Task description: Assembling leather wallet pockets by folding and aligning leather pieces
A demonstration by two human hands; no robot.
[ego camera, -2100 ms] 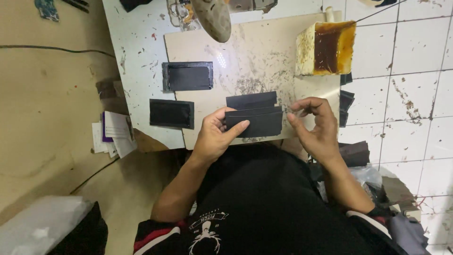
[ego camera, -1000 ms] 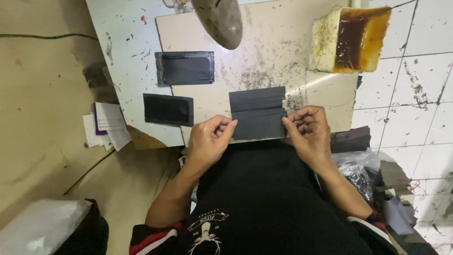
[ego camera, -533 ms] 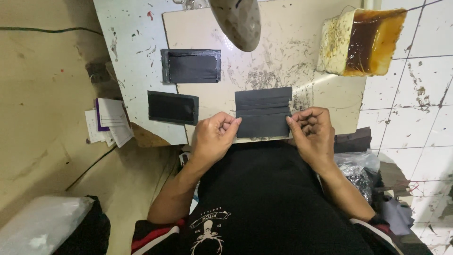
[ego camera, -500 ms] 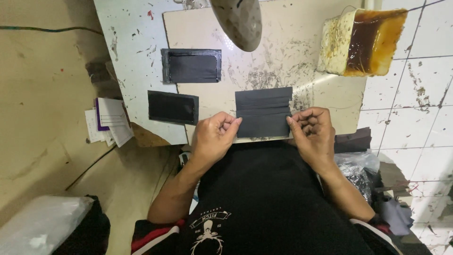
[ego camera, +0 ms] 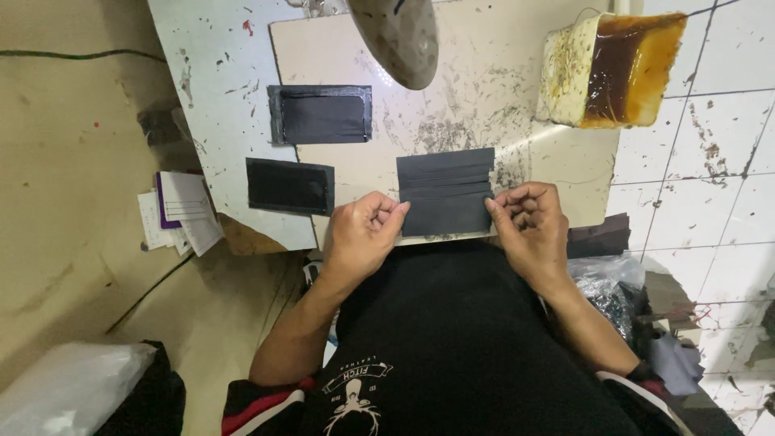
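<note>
A dark grey layered card-slot panel (ego camera: 446,190) lies flat on a stained beige work board (ego camera: 484,105) at its near edge. My left hand (ego camera: 363,234) pinches the panel's lower left side with curled fingers. My right hand (ego camera: 529,222) pinches its lower right side. Both hands rest at the board's front edge, just above my black shirt.
Two more black rectangular pieces lie to the left: one (ego camera: 320,115) with a raised border, one (ego camera: 290,186) plain. A stained tub of brown glue (ego camera: 613,69) stands at the back right. A grey rounded object (ego camera: 395,36) hangs over the board. Papers (ego camera: 179,211) lie on the floor.
The panel, held as separate overlapping strips two seconds ago, now lies squared up and flat. Both hands have settled at its lower corners, and the view has shifted slightly.
</note>
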